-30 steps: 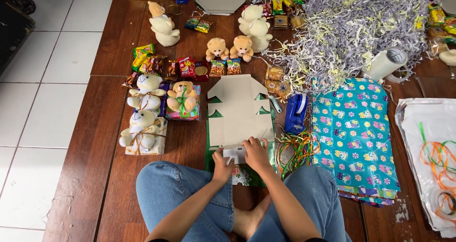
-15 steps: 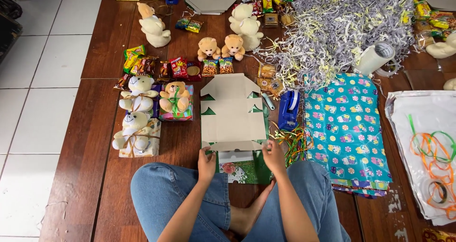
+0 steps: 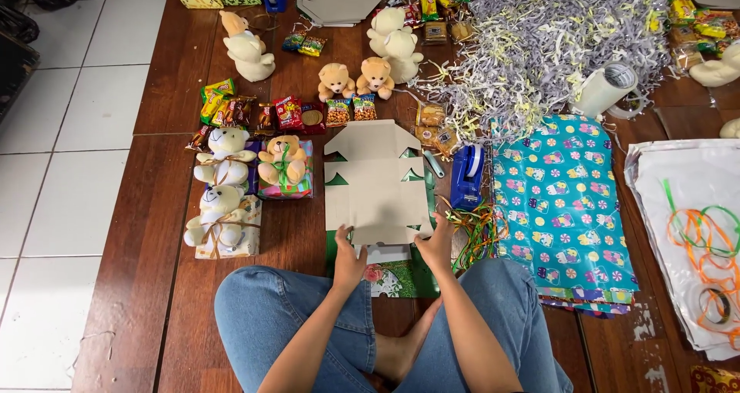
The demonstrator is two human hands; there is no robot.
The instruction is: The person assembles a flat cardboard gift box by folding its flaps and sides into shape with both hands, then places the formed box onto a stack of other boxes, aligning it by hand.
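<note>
Left hand and right hand pinch flat cardboard box blank's near edge on floor; keep corners level, press evenly.

Blue denim jeans, faded w/ lighter patches at knees. Forearms bare, no sleeves in view. Left hand & right hand: no gloves, rings or watch. Barefoot.

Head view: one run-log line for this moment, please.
left hand: on flat cardboard box blank | right hand: on blank's near edge | blue tape dispenser: right of it
</note>
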